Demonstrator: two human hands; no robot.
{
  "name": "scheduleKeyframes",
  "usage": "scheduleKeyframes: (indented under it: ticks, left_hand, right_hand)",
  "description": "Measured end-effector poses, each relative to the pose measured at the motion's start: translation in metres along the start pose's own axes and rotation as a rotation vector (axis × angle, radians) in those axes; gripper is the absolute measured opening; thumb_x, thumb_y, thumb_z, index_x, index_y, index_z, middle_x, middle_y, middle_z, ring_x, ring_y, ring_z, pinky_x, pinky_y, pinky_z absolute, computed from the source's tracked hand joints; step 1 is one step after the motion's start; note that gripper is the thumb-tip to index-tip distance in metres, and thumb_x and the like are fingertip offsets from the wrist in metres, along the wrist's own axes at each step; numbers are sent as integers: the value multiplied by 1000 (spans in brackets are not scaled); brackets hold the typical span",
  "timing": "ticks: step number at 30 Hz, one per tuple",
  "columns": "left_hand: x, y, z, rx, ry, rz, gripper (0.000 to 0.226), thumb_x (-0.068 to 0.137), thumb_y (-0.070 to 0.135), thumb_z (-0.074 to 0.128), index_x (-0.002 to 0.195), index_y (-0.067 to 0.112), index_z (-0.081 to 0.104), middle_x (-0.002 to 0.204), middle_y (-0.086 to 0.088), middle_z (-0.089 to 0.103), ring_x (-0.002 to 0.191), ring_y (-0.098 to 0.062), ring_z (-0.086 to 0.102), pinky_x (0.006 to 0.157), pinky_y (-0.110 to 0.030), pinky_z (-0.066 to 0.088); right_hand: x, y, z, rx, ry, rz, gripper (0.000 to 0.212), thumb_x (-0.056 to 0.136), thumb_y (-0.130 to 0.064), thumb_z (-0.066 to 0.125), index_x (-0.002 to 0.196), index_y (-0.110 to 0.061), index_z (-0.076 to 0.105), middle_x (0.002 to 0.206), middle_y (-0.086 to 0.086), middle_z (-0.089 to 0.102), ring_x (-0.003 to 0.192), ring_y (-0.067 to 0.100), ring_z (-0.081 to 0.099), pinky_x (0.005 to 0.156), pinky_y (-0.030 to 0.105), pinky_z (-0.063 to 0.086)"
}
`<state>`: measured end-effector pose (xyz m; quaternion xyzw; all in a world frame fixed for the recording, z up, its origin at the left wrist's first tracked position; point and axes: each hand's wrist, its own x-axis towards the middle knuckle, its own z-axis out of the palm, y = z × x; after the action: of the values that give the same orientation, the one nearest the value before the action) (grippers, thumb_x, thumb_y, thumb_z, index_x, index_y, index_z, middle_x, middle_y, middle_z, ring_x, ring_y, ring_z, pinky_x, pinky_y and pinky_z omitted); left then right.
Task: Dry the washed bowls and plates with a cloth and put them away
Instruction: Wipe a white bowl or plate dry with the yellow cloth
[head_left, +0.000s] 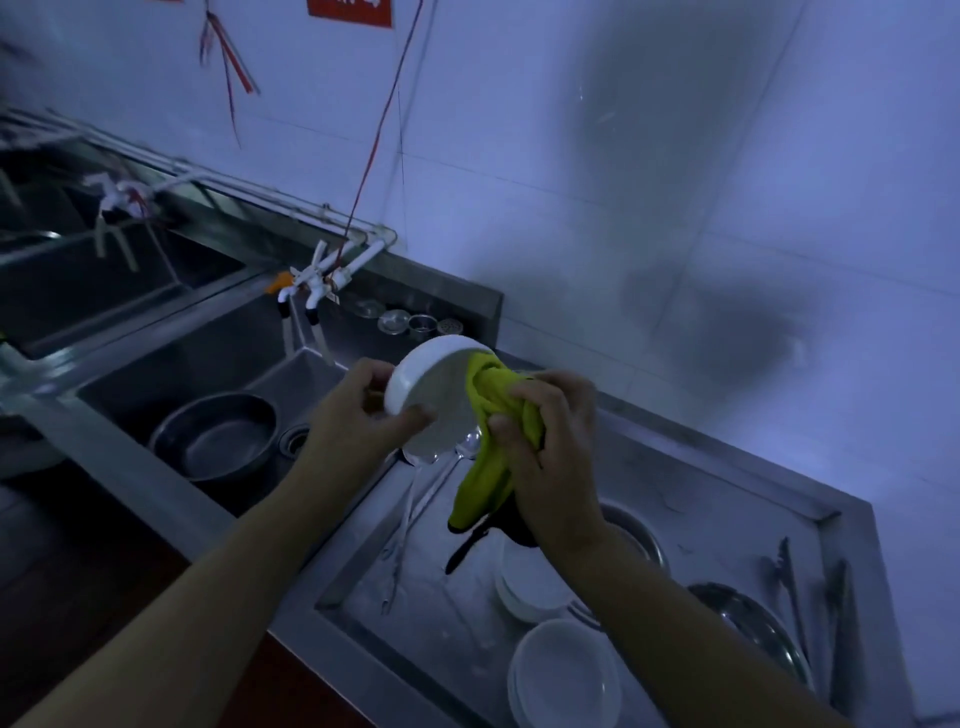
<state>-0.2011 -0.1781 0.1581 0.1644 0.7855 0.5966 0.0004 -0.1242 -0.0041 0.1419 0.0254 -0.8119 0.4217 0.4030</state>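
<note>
My left hand (358, 410) grips a white bowl (434, 395) by its rim, tilted on its side above the steel drainboard, thumb on the near edge. My right hand (550, 441) grips a yellow-green cloth (493, 410); one end of it is pushed into the bowl's mouth and the other end hangs down below my hand. Below my right forearm lies a stack of white plates (530, 582). Nearer the front edge sits a stack of white bowls (566, 675).
The steel drainboard (701, 499) holds tongs (795, 597), a metal lid (753, 623), long utensils (405, 530) and a metal bowl (639, 530). A sink (208, 358) on the left contains a metal basin (218, 434). White taps (317, 283) and small strainers (410, 322) stand by the tiled wall.
</note>
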Motion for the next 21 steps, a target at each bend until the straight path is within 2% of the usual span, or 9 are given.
scheduleKeyframes:
  ticks: [3, 5, 7, 10, 12, 14, 16, 19, 21]
  left_hand:
    - [-8, 9, 5, -349, -28, -125, 40, 69, 48, 69, 95, 19, 58, 92, -12, 66, 81, -24, 64, 72, -46, 54]
    - [-11, 15, 10, -389, 21, -152, 45, 76, 49, 62, 99, 10, 56, 95, -23, 63, 80, -30, 61, 75, -54, 52]
    - [-11, 21, 12, -382, 101, -177, 40, 86, 47, 56, 99, 9, 57, 94, -20, 64, 81, -29, 62, 72, -49, 53]
    - [-8, 29, 11, -416, 136, -207, 38, 94, 41, 46, 103, 5, 58, 94, -17, 66, 82, -27, 64, 65, -39, 54]
    - [-7, 31, 8, -385, 121, -183, 34, 95, 38, 46, 101, 7, 58, 93, -15, 64, 84, -27, 63, 70, -42, 53]
    - [-9, 33, 6, -331, 82, -138, 24, 95, 36, 47, 96, 15, 58, 92, -11, 62, 85, -26, 59, 74, -45, 50]
    - [-11, 35, 4, -302, 8, -58, 14, 93, 37, 50, 95, 26, 58, 93, -4, 62, 86, -20, 58, 75, -40, 50]
    - [-10, 38, 0, -170, -139, 51, 17, 86, 41, 47, 99, 36, 56, 95, 9, 62, 81, 1, 58, 67, -22, 46]
    - [-6, 41, 1, -82, -178, 82, 15, 86, 41, 46, 97, 40, 55, 92, 14, 62, 79, 5, 57, 63, -19, 43]
  right_hand:
    - [7, -20, 23, -115, -72, -188, 20, 89, -21, 59, 99, -6, 67, 111, 17, 53, 106, 19, 48, 93, 22, 41]
    - [8, -31, 33, -239, -128, -254, 24, 91, -21, 56, 96, -4, 71, 109, 16, 60, 101, 25, 56, 87, 33, 44]
    - [4, -41, 37, -307, -142, -277, 25, 92, -22, 53, 94, -6, 72, 107, 12, 64, 96, 26, 61, 85, 35, 45]
    - [-4, -51, 38, -327, -195, -322, 22, 86, -23, 59, 100, -12, 72, 111, 8, 65, 101, 23, 60, 87, 34, 48]
    - [-8, -50, 35, -365, -195, -418, 20, 85, -21, 64, 103, -14, 71, 113, 8, 66, 105, 22, 60, 89, 31, 49]
    - [-6, -43, 27, -435, -182, -553, 14, 88, -21, 65, 98, -14, 73, 108, 9, 68, 100, 23, 63, 83, 32, 52]
    - [1, -30, 10, -530, -203, -715, 12, 91, -21, 64, 93, -16, 75, 103, 8, 70, 94, 23, 66, 77, 34, 55]
    - [20, -16, -18, -616, -336, -953, 14, 95, -20, 61, 95, -18, 75, 103, 7, 71, 99, 22, 66, 87, 34, 54]
    - [30, -12, -29, -634, -366, -1033, 14, 95, -17, 62, 93, -17, 75, 101, 7, 71, 99, 22, 66, 91, 34, 52]
